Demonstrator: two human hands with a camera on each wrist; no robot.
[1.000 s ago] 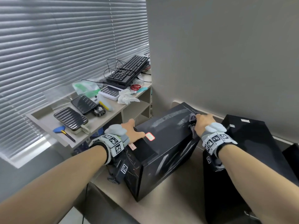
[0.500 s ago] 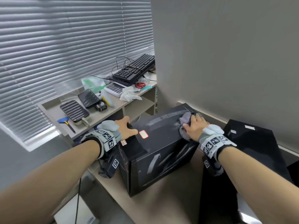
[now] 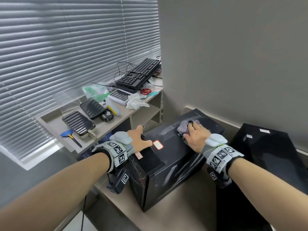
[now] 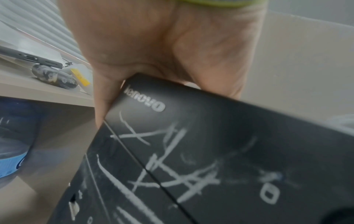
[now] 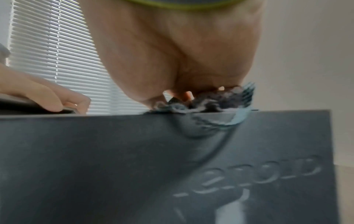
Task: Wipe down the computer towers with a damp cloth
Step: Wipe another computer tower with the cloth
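The tower (image 3: pixel 168 157) lies on the desk (image 3: pixel 180 207). Your right hand (image 3: pixel 195 136) presses the cloth (image 3: pixel 184 126) flat on its top; your left hand (image 3: pixel 139 139) grasps the front corner. The cloth overhangs the near edge, so it may slip off, or drip down the side.

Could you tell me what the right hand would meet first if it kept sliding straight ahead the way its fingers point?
Probably the grey wall. The right hand presses the cloth flat on the computer tower, fingers aimed at its far end; nothing else shows on that top, though depth is unclear.
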